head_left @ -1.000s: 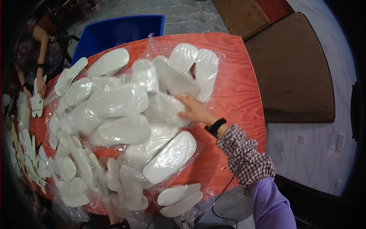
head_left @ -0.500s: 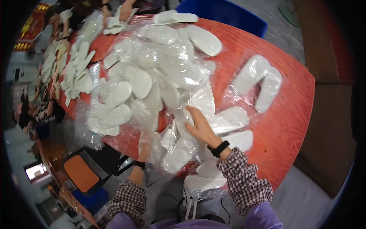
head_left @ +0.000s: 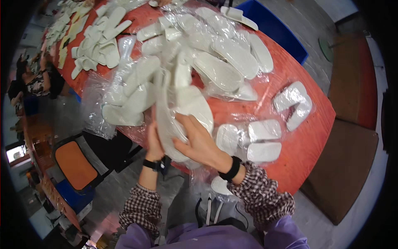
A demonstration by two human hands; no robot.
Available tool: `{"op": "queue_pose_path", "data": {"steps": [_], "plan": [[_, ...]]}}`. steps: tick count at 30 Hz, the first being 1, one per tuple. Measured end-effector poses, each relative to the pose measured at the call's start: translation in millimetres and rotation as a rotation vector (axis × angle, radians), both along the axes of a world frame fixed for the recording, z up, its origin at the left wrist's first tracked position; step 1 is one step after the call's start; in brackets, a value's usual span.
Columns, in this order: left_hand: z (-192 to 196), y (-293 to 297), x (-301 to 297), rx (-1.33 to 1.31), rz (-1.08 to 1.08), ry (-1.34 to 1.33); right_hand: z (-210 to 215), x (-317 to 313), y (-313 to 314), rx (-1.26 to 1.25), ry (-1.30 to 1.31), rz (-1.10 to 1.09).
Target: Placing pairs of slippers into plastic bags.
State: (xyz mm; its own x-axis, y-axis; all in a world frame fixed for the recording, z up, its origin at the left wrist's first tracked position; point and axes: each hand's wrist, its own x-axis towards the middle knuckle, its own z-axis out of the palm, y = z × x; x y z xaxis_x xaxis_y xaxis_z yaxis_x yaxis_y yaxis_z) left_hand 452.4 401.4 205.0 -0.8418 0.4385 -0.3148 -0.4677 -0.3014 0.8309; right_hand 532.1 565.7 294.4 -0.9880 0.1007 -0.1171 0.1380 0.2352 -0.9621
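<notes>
A pair of white slippers (head_left: 168, 126) in clear plastic stands tilted between my hands at the near edge of the red table. My left hand (head_left: 154, 143) grips its left side, its fingers partly hidden behind the sole. From the right, my right hand (head_left: 198, 140) is closed on the lower part, thumb and fingers against the slipper. Motion smears the upper end of the pair. Just beyond my hands lies a heap of bagged white slippers (head_left: 217, 70). More bagged slippers (head_left: 143, 97) lie to the left of the held pair.
Bagged slippers (head_left: 264, 152) and another pair (head_left: 293, 99) lie on the red table (head_left: 306, 145) to the right. Unbagged slippers (head_left: 103, 41) are piled far left. A blue bin (head_left: 273, 31) stands beyond the table, an orange-backed chair (head_left: 76, 162) at left. People sit farther left.
My hands have come together on one pair of slippers and raised it upright. My view has shifted, and the heap appears farther up and to the right.
</notes>
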Motion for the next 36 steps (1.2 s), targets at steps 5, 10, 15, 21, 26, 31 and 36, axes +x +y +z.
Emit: {"op": "queue_pose_path", "data": {"steps": [5, 10, 15, 21, 26, 31, 36], "plan": [[1, -57, -79, -0.104, 0.046, 0.146, 13, -40, -18, -0.090, 0.156, 0.242], [16, -76, -143, -0.169, 0.088, 0.264, -1, 8, 28, 0.215, 0.312, 0.280], [-1, -107, -172, -0.317, 0.067, 0.134, -27, 176, 121, 0.301, -0.178, -0.307], [-58, -209, -95, -0.616, 0.042, 0.156, -129, 408, 80, 0.266, -0.888, -0.289], [-140, -302, 26, -0.997, -0.298, 0.021, -205, 393, -28, 0.233, -0.795, -0.502], [-117, -149, 87, -0.746, -0.049, -0.578, -222, 348, -57, 0.537, -0.857, -0.667], [-118, -142, 98, -0.425, 0.012, -0.564, -213, 288, -65, 0.376, -0.659, -0.839]]}}
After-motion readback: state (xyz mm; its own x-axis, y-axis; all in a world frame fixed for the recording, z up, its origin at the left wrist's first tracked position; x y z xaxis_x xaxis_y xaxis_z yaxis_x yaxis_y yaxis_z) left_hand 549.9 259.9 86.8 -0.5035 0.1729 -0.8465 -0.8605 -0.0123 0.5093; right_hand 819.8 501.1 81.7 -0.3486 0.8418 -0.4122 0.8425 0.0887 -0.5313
